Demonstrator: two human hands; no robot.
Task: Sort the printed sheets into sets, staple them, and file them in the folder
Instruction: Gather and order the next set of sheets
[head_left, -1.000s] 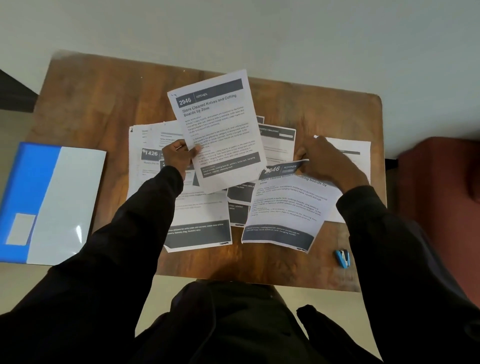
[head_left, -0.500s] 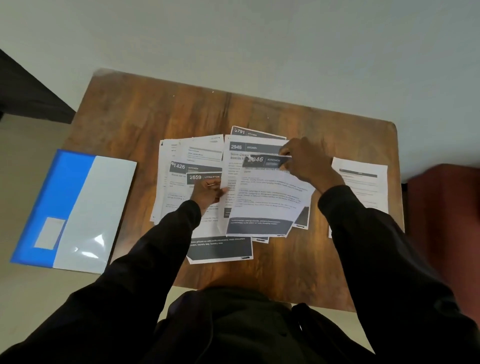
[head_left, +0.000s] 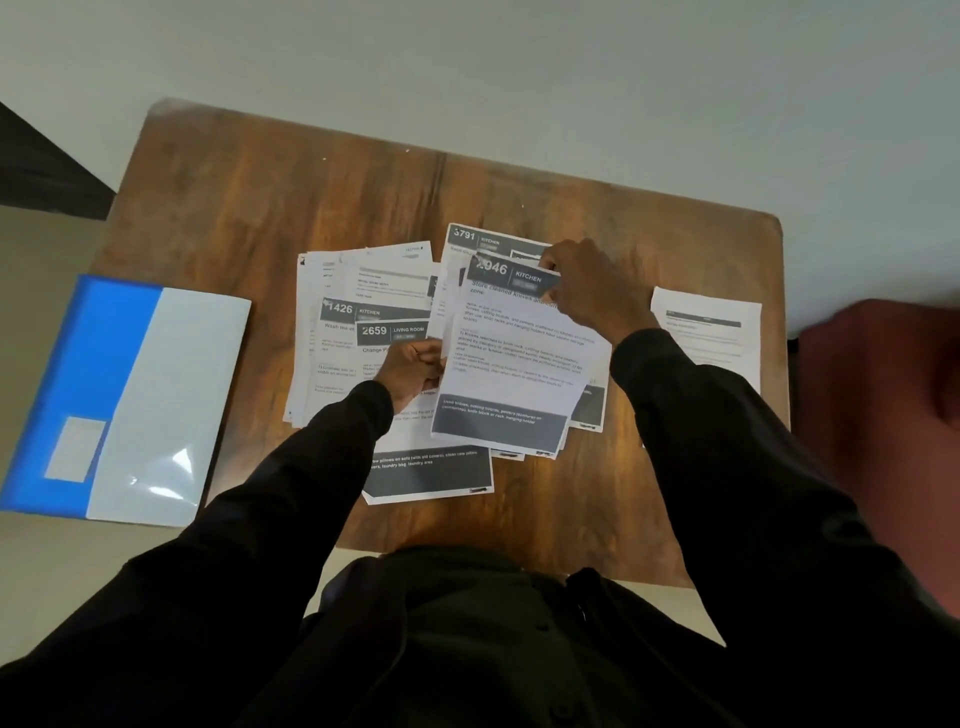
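Brown wood tabletop (head_left: 260, 208), rounded corners. Left edge: blue & white folder (head_left: 130, 395), closed, flat, hanging out past the edge. Centre: loose spread of printed sheets (head_left: 337, 280), overlapping, hdrs 1426 Kitchen, 2659 Living Room, 3791 Kitchen; 2946 sheet (head_left: 514, 374) topmost. One sheet w/ dark footer band (head_left: 431, 473) pokes out toward near edge. Right side: single sheet (head_left: 706, 332), apart from the spread, face up.

We wear a black top (head_left: 467, 639) with long sleeves (head_left: 291, 467) reaching the wrists. Our left hand (head_left: 413, 370) and right hand (head_left: 592, 291) are bare
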